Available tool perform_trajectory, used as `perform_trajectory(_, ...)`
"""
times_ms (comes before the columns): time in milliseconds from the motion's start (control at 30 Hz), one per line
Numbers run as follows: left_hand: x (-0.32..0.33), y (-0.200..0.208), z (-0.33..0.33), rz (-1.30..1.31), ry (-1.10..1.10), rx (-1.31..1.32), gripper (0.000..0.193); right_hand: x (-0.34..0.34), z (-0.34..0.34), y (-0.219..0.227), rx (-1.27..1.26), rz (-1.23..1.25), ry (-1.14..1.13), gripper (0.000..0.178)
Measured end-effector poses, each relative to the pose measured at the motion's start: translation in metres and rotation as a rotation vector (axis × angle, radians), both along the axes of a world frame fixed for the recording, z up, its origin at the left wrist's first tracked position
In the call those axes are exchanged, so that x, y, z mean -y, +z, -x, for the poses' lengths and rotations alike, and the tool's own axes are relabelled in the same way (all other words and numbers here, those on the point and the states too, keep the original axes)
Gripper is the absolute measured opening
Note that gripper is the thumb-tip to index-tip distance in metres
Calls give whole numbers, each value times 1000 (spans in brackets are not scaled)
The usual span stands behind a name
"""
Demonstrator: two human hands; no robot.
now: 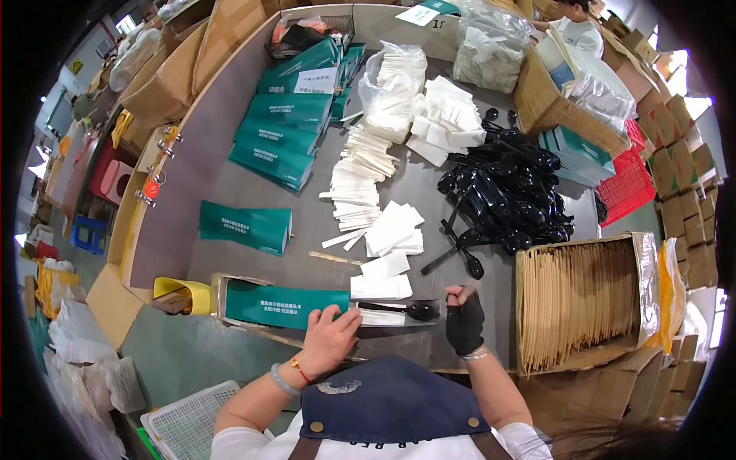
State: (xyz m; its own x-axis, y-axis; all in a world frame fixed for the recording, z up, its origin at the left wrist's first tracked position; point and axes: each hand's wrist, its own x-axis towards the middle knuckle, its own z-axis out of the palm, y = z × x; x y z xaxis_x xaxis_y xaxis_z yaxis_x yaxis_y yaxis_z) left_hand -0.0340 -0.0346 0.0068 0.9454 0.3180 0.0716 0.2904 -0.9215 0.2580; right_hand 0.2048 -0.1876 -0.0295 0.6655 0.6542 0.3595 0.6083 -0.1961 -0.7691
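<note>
A: In which position do we find the green sleeve (285, 305)?
B: We see it lying flat at the near side of the grey table (314, 222), its left end within a narrow cardboard holder (219, 296). Its right end is under the fingers of the left hand (331, 335).
A: How do we describe that hand?
B: Palm down, fingers slightly apart and touching the sleeve; whether they also pinch its edge, we cannot tell.
A: And the right hand (464, 320)?
B: Gloved in black, with bare fingertips curled inward. We cannot tell whether anything is pinched there. It stands well apart from the sleeve.
A: What do we note between the hands?
B: A black spoon (420, 310) above a white packet (379, 317): handle toward the left hand, bowl toward the right and near it. Beyond, we observe a heap of black spoons (510, 188) and a row of white packets (356, 180).
</note>
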Motion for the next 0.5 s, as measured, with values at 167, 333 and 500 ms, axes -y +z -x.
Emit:
perform_trajectory(167, -24, 10, -1, 121, 58, 82, 60, 25, -3, 8, 64, 606, 292, 33)
perform_trajectory(333, -39, 0, 4, 160, 49, 21, 71, 22, -12, 7, 291, 695, 454, 39)
perform_trajectory(500, -23, -11, -27, 193, -6, 113, 71, -13, 19, -8, 160, 247, 631, 44)
